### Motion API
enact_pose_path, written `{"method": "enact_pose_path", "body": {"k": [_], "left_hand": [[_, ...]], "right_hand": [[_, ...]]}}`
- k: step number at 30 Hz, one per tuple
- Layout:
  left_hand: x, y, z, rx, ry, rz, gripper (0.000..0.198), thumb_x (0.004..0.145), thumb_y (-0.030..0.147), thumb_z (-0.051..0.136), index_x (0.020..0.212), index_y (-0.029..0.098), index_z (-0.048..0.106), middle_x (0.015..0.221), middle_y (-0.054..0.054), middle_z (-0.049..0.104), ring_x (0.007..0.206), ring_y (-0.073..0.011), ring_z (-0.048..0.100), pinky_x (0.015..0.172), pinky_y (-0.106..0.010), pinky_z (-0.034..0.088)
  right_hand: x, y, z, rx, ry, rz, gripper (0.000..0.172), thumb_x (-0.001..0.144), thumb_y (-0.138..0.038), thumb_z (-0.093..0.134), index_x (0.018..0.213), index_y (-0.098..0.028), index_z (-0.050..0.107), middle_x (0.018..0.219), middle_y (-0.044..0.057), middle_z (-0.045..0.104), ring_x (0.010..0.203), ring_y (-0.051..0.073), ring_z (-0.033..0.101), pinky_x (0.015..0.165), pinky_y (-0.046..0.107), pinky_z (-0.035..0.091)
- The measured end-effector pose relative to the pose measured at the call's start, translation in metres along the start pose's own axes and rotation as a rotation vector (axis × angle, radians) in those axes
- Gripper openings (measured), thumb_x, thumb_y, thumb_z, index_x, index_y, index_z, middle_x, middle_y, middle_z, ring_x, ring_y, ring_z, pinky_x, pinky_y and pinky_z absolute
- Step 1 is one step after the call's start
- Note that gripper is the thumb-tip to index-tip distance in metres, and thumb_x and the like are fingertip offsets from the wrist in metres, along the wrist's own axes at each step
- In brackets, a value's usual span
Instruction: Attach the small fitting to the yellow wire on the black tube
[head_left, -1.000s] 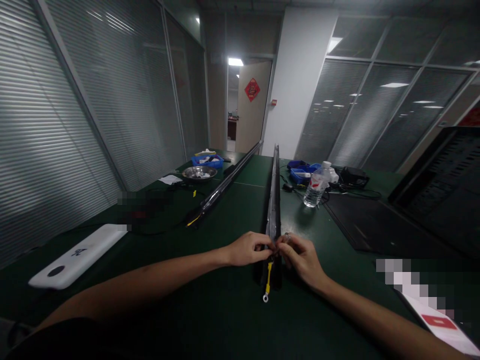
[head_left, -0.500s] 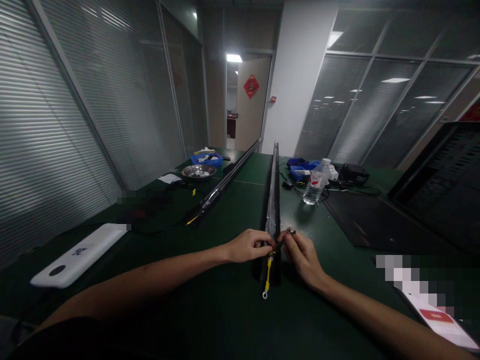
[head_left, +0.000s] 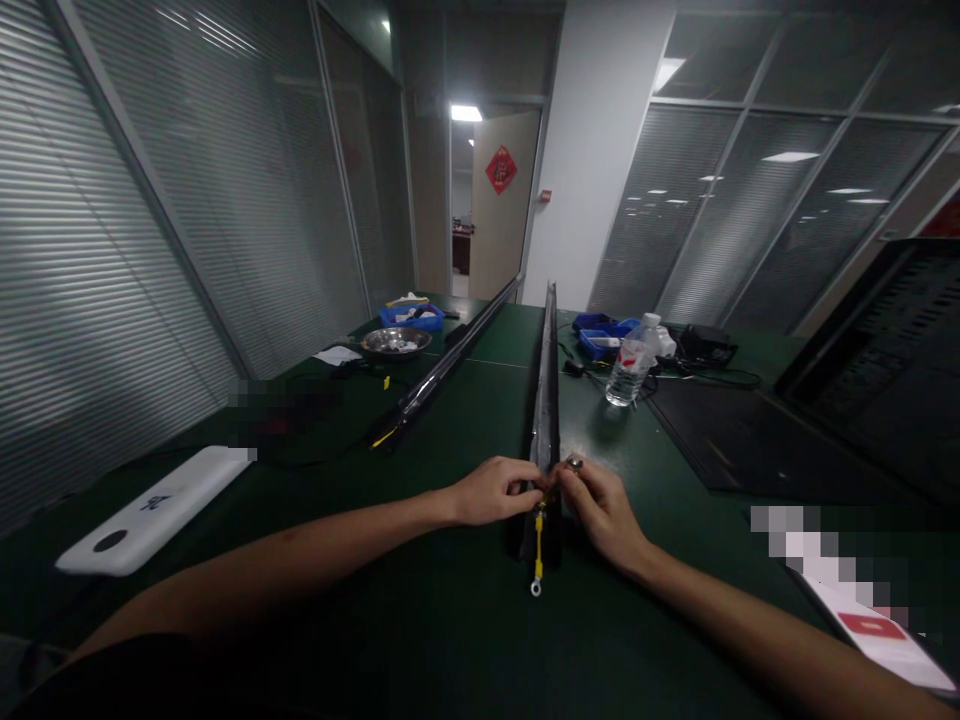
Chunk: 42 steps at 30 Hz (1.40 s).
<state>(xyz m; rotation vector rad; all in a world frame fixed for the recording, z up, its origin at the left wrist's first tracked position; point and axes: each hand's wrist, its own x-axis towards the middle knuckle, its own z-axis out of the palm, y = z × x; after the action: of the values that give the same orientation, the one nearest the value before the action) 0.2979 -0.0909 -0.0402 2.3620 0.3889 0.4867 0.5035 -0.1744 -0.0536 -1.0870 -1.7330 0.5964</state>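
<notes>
A long dark channel-shaped rail point(head_left: 545, 400) runs away from me over the green table. From its near end a yellow wire point(head_left: 538, 545) with a ring terminal point(head_left: 535, 589) hangs toward me. My left hand point(head_left: 496, 493) is closed in a pinch over the rail's near end, right where the yellow wire begins; what lies between its fingertips is hidden. From the other side my right hand point(head_left: 606, 508) pinches a small shiny metal piece point(head_left: 574, 463), which sticks up past its fingers. The fingertips of both hands nearly meet.
A second rail point(head_left: 442, 370) with a yellow wire lies to the left. Beyond are a metal bowl point(head_left: 395, 342) and blue trays point(head_left: 411, 318). A water bottle point(head_left: 631, 362) and black mat point(head_left: 720, 435) are right; a white device point(head_left: 154, 512) is left, a phone point(head_left: 874, 630) near right.
The ring terminal has swung slightly to the right. My right fingers have shifted a little, turning the small metal piece. My left hand stays almost where it was.
</notes>
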Motion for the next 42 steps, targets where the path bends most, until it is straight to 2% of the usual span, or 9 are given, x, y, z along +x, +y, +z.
{"method": "enact_pose_path", "body": {"k": [12, 20, 29, 36, 42], "left_hand": [[0.0, 0.001, 0.0, 0.043, -0.001, 0.005, 0.016, 0.098, 0.026, 0.054, 0.093, 0.014, 0.064, 0.082, 0.0, 0.056, 0.07, -0.0117, 0.051, 0.064, -0.02, 0.038], [0.0, 0.002, -0.001, 0.031, -0.016, -0.008, 0.017, 0.099, 0.024, 0.053, 0.102, 0.014, 0.067, 0.085, 0.0, 0.058, 0.073, -0.0116, 0.052, 0.064, -0.019, 0.038], [0.0, 0.003, -0.001, 0.027, -0.013, 0.013, 0.016, 0.1, 0.025, 0.053, 0.097, 0.014, 0.065, 0.084, 0.0, 0.057, 0.07, -0.0111, 0.05, 0.063, -0.02, 0.037], [0.0, 0.0, 0.001, 0.037, -0.007, 0.005, 0.018, 0.1, 0.026, 0.051, 0.099, 0.015, 0.065, 0.084, 0.0, 0.057, 0.071, -0.0116, 0.051, 0.063, -0.02, 0.037], [0.0, 0.001, 0.001, 0.037, 0.001, 0.015, 0.016, 0.1, 0.025, 0.052, 0.097, 0.015, 0.064, 0.084, 0.0, 0.057, 0.071, -0.0112, 0.051, 0.063, -0.02, 0.037]], "right_hand": [[0.002, -0.006, -0.001, -0.029, 0.012, -0.012, 0.031, 0.105, -0.037, 0.048, 0.09, -0.018, 0.068, 0.077, 0.002, 0.06, 0.064, 0.015, 0.055, 0.056, 0.026, 0.041], [0.0, -0.009, 0.0, -0.067, 0.039, -0.045, 0.027, 0.104, -0.033, 0.051, 0.089, -0.018, 0.067, 0.076, 0.001, 0.06, 0.065, 0.015, 0.055, 0.061, 0.026, 0.043], [0.001, -0.008, -0.003, -0.045, -0.011, -0.079, 0.033, 0.106, -0.037, 0.046, 0.09, -0.02, 0.069, 0.079, 0.003, 0.061, 0.069, 0.017, 0.057, 0.063, 0.028, 0.044], [0.001, -0.012, -0.001, -0.09, 0.042, -0.084, 0.032, 0.105, -0.037, 0.048, 0.088, -0.019, 0.067, 0.079, 0.004, 0.061, 0.071, 0.018, 0.058, 0.065, 0.029, 0.044], [0.002, -0.01, -0.001, -0.088, 0.018, -0.076, 0.034, 0.105, -0.038, 0.047, 0.085, -0.019, 0.066, 0.078, 0.003, 0.061, 0.07, 0.018, 0.058, 0.065, 0.029, 0.045]]}}
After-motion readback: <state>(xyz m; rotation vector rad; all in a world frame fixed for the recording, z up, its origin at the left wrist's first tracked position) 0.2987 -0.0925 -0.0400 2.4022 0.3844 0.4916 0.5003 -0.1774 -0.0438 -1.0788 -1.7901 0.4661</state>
